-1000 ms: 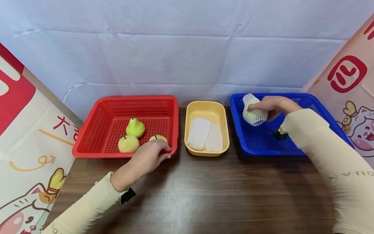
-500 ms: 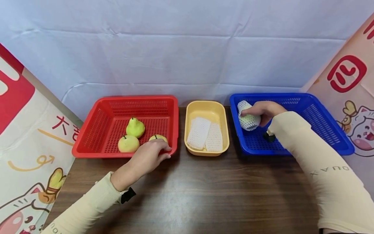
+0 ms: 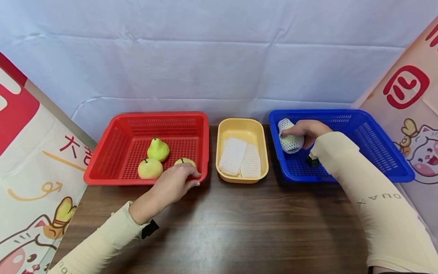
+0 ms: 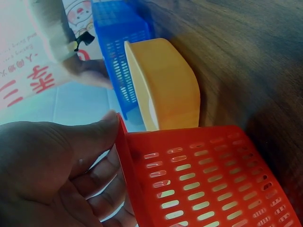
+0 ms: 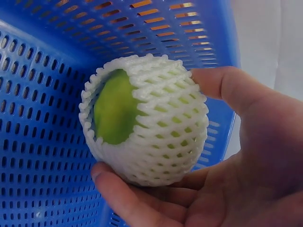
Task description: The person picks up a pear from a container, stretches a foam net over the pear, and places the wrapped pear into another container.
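Observation:
In the head view my right hand (image 3: 309, 131) holds a pear in a white foam net (image 3: 291, 142), low in the left part of the blue basket (image 3: 345, 178). The right wrist view shows thumb and fingers around the netted pear (image 5: 161, 123), its green skin bare at the net's opening. With thumb and fingers on either side of the rim, my left hand (image 3: 172, 183) grips the red basket (image 3: 113, 182) at its near right corner. Inside that basket lie a green pear (image 3: 158, 149) and two round yellowish pears, one (image 3: 150, 168) in full sight, the other (image 3: 186, 161) partly behind my left hand.
Between the two baskets stands a yellow tray (image 3: 241, 121) with two white foam nets (image 3: 233, 156) lying flat in it. All three containers sit on a dark wooden table (image 3: 236, 224). A pale cloth (image 3: 205, 57) hangs behind them, with printed panels at both sides.
My right hand has lowered the netted pear into the blue basket and shifted slightly left, barely moving over the last half second. My left hand has stayed on the red basket's rim.

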A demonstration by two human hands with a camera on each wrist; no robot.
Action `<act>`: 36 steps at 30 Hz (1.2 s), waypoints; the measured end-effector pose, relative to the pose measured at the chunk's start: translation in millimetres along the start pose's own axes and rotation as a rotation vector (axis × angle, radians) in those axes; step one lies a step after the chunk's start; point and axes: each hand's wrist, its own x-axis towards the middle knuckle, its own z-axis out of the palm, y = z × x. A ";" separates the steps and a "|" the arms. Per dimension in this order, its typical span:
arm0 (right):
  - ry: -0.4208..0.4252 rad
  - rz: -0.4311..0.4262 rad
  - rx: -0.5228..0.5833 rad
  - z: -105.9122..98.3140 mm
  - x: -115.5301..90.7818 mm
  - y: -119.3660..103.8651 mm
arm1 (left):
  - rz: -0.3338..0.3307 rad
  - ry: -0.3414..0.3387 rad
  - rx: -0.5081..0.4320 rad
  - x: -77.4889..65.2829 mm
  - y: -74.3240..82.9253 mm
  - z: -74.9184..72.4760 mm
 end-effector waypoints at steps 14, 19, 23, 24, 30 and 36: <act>0.019 0.032 -0.021 6.1 3.8 5.5 | -0.002 0.004 0.004 -0.6 0.3 1.4; 0.027 0.032 -0.007 7.6 3.5 6.1 | -0.003 0.002 0.005 -1.0 1.5 0.7; 0.026 0.034 0.008 8.3 2.9 6.1 | -0.004 0.006 0.008 -1.4 1.6 0.0; 0.025 0.034 0.006 8.5 3.2 6.2 | -0.004 0.007 0.008 -1.3 1.4 0.1; 0.041 0.043 -0.012 9.9 5.7 7.4 | -0.003 0.009 0.008 -1.0 0.4 0.5; 0.048 0.046 -0.063 8.3 6.4 6.0 | -0.001 0.004 0.005 -1.0 -0.2 0.2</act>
